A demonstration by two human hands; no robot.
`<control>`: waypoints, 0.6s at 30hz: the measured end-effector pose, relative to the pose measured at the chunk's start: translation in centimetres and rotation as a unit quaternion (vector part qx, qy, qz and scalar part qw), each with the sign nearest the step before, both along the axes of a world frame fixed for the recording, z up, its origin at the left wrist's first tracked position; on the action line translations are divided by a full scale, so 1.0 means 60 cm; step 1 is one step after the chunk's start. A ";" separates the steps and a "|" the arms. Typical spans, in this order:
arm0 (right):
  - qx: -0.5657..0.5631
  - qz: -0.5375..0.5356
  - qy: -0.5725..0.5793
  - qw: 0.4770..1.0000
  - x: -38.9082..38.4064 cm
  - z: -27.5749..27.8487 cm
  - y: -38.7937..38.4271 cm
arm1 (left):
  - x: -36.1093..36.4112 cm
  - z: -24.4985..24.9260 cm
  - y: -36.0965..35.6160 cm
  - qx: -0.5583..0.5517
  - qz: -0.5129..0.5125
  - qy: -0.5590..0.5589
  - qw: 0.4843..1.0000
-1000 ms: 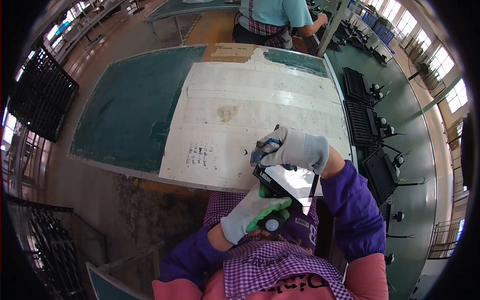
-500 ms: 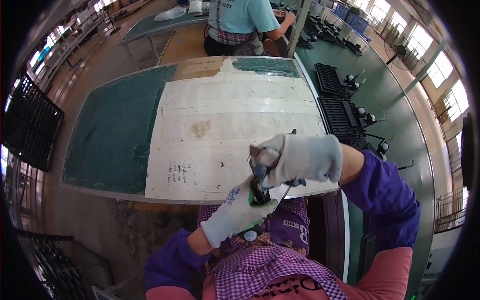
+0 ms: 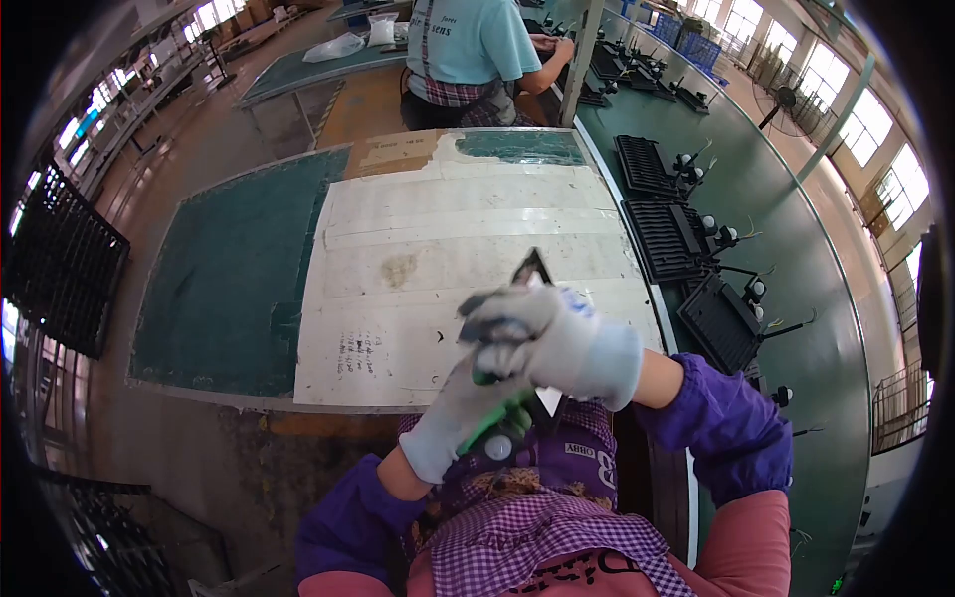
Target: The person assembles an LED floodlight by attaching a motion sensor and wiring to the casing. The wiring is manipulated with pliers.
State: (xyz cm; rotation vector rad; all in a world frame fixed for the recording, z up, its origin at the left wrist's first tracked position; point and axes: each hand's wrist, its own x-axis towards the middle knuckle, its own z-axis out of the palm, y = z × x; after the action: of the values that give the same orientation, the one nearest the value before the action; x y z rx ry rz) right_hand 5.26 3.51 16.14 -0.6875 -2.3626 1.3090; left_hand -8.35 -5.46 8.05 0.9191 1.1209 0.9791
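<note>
My left hand point(image 3: 463, 403), in a whitish glove with green on it, is closed around a black floodlight point(image 3: 534, 267) held over the table's front edge. The light is tilted nearly edge-on and mostly hidden by the gloves; a white sensor dome point(image 3: 498, 448) shows below the left hand. Just above, my right hand point(image 3: 567, 338), also gloved, has its fingers curled together against the left hand and the light. Motion blurs those fingers, and what they grip is hidden.
A white-covered board point(image 3: 468, 259) lies on the green table point(image 3: 219, 279). To the right, several finned black floodlights point(image 3: 665, 239) with sensors and wires rest on a long green bench point(image 3: 796, 289). Ahead, a person in a light blue shirt point(image 3: 463, 45) works.
My right hand has moved left and slightly down over the left hand, its forearm swinging inward. The floodlight's upper edge now shows above the right hand. My view has shifted slightly.
</note>
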 end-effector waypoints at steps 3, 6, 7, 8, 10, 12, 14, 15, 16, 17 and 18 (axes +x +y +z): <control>-0.106 -0.112 0.035 0.987 0.011 0.004 -0.013 | -0.023 0.004 -0.011 -0.057 0.006 -0.156 0.986; 0.012 -0.023 0.008 1.000 0.028 -0.010 -0.043 | -0.029 -0.002 -0.015 -0.090 0.064 -0.362 0.926; 0.138 -0.040 -0.002 0.990 0.027 -0.018 -0.060 | -0.027 -0.005 -0.017 -0.065 0.078 -0.325 0.940; 0.188 -0.052 -0.015 0.981 0.025 -0.017 -0.065 | -0.022 -0.008 -0.018 -0.040 0.092 -0.287 0.953; 0.192 -0.074 -0.008 0.978 0.021 -0.016 -0.065 | -0.017 0.022 -0.028 -0.025 0.103 -0.307 0.946; 0.106 -0.093 0.037 0.989 0.009 -0.003 -0.038 | -0.018 0.027 -0.038 -0.063 0.106 -0.214 0.969; -0.126 -0.131 0.093 0.979 0.002 -0.028 0.019 | -0.015 0.031 -0.036 -0.109 0.129 -0.154 0.974; -0.171 -0.149 0.079 0.971 0.008 -0.030 0.051 | -0.014 0.032 -0.031 -0.100 0.121 -0.125 0.980; -0.190 -0.192 0.007 0.963 0.013 -0.017 0.065 | -0.012 0.030 -0.024 -0.091 0.112 -0.098 0.985; -0.207 -0.235 -0.065 0.947 0.021 -0.004 0.077 | -0.009 0.026 -0.015 -0.082 0.102 -0.071 0.989; -0.245 -0.207 -0.054 0.946 0.044 -0.050 0.115 | -0.006 0.016 -0.005 0.006 0.097 0.023 0.995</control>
State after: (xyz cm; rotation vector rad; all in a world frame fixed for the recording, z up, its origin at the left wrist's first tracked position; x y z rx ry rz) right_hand 7.87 10.41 13.16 -1.3449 -1.8162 1.6936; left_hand -8.70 -5.76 9.01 0.8574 1.2627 1.1290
